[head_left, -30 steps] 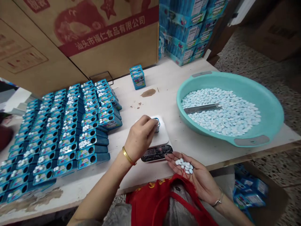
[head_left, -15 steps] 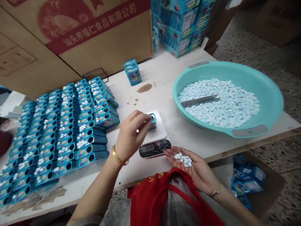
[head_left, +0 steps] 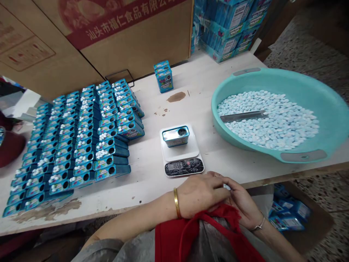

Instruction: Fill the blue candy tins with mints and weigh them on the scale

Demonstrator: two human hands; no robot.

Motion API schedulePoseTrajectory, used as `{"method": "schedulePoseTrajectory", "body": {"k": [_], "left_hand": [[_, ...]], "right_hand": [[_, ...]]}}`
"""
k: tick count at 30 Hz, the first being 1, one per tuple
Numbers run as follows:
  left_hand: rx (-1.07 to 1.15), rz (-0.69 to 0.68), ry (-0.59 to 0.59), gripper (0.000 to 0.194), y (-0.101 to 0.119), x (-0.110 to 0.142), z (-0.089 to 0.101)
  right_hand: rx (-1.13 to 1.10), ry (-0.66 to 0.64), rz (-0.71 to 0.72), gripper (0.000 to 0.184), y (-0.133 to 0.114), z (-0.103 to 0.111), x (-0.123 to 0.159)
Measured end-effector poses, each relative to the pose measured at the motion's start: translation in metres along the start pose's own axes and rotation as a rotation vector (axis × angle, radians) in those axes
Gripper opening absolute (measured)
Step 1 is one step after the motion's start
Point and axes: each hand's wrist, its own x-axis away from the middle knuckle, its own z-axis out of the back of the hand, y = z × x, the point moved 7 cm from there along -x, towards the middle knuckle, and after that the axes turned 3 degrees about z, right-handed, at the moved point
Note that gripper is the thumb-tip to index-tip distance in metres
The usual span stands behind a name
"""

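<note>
Near centre, left hand (head_left: 198,195) over right hand (head_left: 243,204), cannot tell either grip; beyond, one container (head_left: 176,137) on one scale (head_left: 184,167); farther, three upright boxes (head_left: 164,79); right, one scoop (head_left: 242,116) in one basin (head_left: 327,100).

The sleeve (head_left: 101,250) is grey, bangle (head_left: 176,203) gold, apron (head_left: 169,238) red — bracelet (head_left: 261,222) seemingly silver.

The place looked like a candy-packing workshop. Rows of blue tins (head_left: 81,143), many topped with white sweets (head_left: 102,153), crowded a worn table (head_left: 148,145) near 1 digital scale (head_left: 181,157). A broad turquoise basin (head_left: 331,120) held loose sweets and 1 metal scoop (head_left: 242,116). Behind stood cardboard (head_left: 136,47) printed with a food company's name, beside plastic-wrapped blue stacks (head_left: 234,25). Under the table, a box (head_left: 321,222) of blue packs (head_left: 289,214) sat above speckled flooring (head_left: 308,47).
</note>
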Motion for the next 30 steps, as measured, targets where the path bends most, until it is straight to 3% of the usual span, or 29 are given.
{"method": "schedulePoseTrajectory", "body": {"k": [4, 7, 10, 12, 14, 16, 18, 20, 24, 26, 30], "left_hand": [[0.051, -0.057, -0.011, 0.023, 0.006, 0.002, -0.003], [0.050, -0.102, 0.105, 0.020, 0.006, 0.006, 0.018], [0.003, 0.092, 0.484, 0.024, -0.026, 0.023, 0.068], [-0.061, 0.308, 0.769, 0.049, -0.061, 0.046, 0.098], [-0.060, 0.470, 0.877, 0.073, -0.098, 0.062, 0.109], [0.049, 0.536, 0.800, 0.073, -0.129, 0.064, 0.104], [0.118, 0.506, 0.700, 0.053, -0.140, 0.059, 0.097], [0.004, 0.403, 0.645, 0.035, -0.128, 0.053, 0.099], [-0.420, 0.243, 0.645, 0.031, -0.090, 0.049, 0.116], [-0.476, 0.241, 0.638, 0.030, -0.088, 0.048, 0.120], [-0.376, 0.328, 0.617, 0.029, -0.105, 0.049, 0.114]], "right_hand": [[0.056, 0.029, 0.032, 0.039, -0.003, -0.004, 0.003], [0.084, 0.004, 0.082, 0.036, -0.003, -0.007, 0.001], [0.086, -0.065, 0.143, 0.024, -0.006, -0.014, -0.005], [0.104, -0.102, 0.154, 0.022, -0.009, -0.022, -0.009], [0.130, -0.112, 0.176, 0.023, -0.015, -0.033, -0.012], [0.153, -0.128, 0.220, 0.023, -0.025, -0.050, -0.014], [0.179, -0.161, 0.252, 0.025, -0.033, -0.069, -0.014], [0.186, -0.192, 0.279, 0.026, -0.041, -0.088, -0.014], [0.146, -0.243, 0.354, 0.023, -0.055, -0.114, -0.014], [0.153, -0.256, 0.371, 0.024, -0.058, -0.121, -0.015], [0.167, -0.260, 0.364, 0.023, -0.061, -0.125, -0.016]]}}
